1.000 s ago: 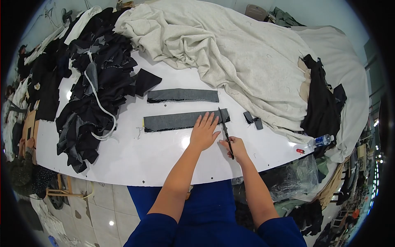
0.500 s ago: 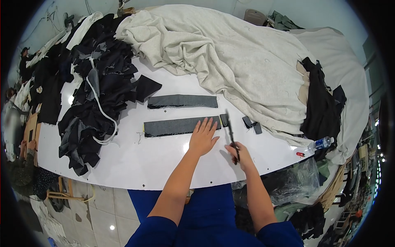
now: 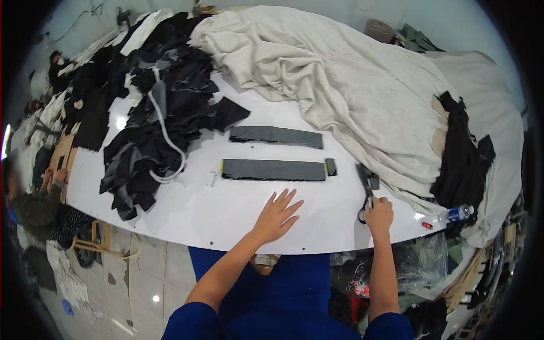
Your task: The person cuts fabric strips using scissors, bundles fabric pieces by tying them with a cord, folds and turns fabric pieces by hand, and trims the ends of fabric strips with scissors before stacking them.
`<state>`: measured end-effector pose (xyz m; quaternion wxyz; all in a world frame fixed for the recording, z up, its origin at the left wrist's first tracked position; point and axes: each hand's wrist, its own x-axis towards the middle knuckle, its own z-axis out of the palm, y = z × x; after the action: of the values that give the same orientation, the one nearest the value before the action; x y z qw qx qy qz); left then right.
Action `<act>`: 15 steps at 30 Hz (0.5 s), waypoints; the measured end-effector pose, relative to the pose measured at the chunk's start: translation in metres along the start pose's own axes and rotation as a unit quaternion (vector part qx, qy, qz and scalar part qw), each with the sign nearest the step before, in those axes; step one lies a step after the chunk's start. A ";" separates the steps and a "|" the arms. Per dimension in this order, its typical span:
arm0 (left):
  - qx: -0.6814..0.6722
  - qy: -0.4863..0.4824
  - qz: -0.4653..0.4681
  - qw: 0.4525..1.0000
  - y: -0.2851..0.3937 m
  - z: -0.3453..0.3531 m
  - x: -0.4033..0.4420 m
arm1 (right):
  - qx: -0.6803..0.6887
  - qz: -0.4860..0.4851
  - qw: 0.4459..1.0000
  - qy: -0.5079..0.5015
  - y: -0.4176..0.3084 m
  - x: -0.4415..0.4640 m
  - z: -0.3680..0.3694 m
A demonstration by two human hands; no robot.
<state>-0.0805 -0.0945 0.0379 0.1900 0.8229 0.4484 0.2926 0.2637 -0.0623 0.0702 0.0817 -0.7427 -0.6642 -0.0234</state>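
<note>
A long dark grey strip of denim-like fabric (image 3: 275,170) lies flat on the white table. A small cut piece (image 3: 331,166) sits just off its right end. Parallel and farther back is a second dark strip (image 3: 276,136). My left hand (image 3: 276,217), fingers spread and holding nothing, is over the tabletop just in front of the nearer strip. To the right, my right hand (image 3: 380,215) has its fingers closed at the handles of black scissors (image 3: 366,190), whose blades point away from me. Small dark scraps (image 3: 373,181) lie beside the blades, partly covered by them.
Dark fabric pieces with a white cord (image 3: 161,113) are heaped on the left. Cream cloth (image 3: 351,85) covers the back and right. A water bottle (image 3: 458,213) and a small red object (image 3: 426,225) are at the right edge. Another person (image 3: 37,198) works at far left.
My left hand has come off the nearer strip and back toward me. My right hand has carried the scissors rightward to the scraps. The view has shifted somewhat.
</note>
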 end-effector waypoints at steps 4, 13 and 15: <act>0.082 0.094 -0.112 0.986 -0.022 -0.043 -0.061 | 0.227 -0.173 0.957 0.057 -0.069 0.026 -0.005; 0.176 0.161 -0.211 0.948 -0.059 -0.072 -0.121 | 0.245 -0.272 0.927 -0.082 -0.213 0.083 0.049; 0.164 0.174 -0.217 0.946 -0.061 -0.072 -0.120 | 0.159 -0.269 0.941 -0.129 -0.220 0.087 0.054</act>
<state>-0.2169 -0.1607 0.0203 0.0302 0.6618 0.6839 0.3057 0.0516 0.0545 0.0492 0.1032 -0.5104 -0.8391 0.1572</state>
